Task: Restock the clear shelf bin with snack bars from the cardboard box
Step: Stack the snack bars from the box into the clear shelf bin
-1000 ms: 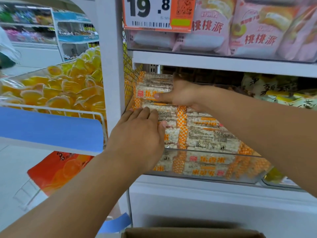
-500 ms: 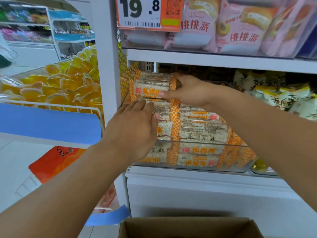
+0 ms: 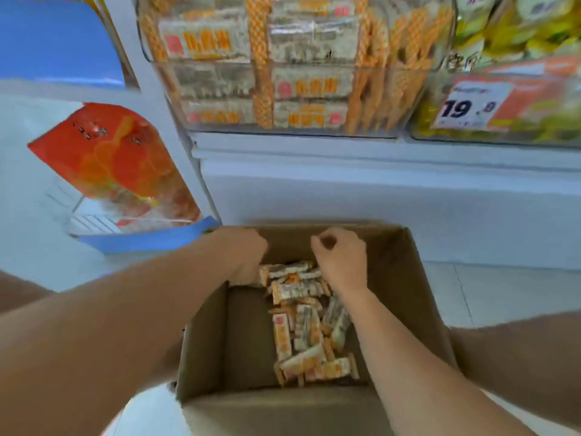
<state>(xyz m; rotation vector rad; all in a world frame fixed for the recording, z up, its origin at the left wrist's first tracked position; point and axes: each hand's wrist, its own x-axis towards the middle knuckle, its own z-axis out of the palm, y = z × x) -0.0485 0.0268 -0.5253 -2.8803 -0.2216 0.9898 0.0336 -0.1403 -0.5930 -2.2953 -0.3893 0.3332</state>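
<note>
**Both hands down in the box as the bin nears full**

A person reaches into the box [image 3: 408,297] on the floor at 6 o'clock, both hands at the far end of a loose heap of bars [image 3: 301,322]. The left hand [image 3: 242,253] sits at 10 o'clock of the heap, fingers curled down toward the topmost bars; whether its grip has closed on one cannot be told, since the fingertips are hidden behind the hand. The right hand [image 3: 341,259] sits at 1 o'clock of the heap, fingers curled into a loose fist; what its grip holds, if anything, is also out of sight. The remaining bars lie jumbled along the middle of the box floor, some crosswise, some on edge.

Overhead at 12 o'clock the bin [image 3: 314,133] stands on the shelf, its front wall showing rows of bars stacked nearly to the rim. A price tag [image 3: 471,105] hangs on the neighbouring bin at 2 o'clock.

The risks look plain enough. Grabbing a handful from a tangled heap invites slick wrappers to slide out on the lift and fall back or onto the floor. Squeezing harder to prevent that could crush the puffed bars. And with the bin already this full, new bars laid on top may ride above the rim and spill forward.
</note>
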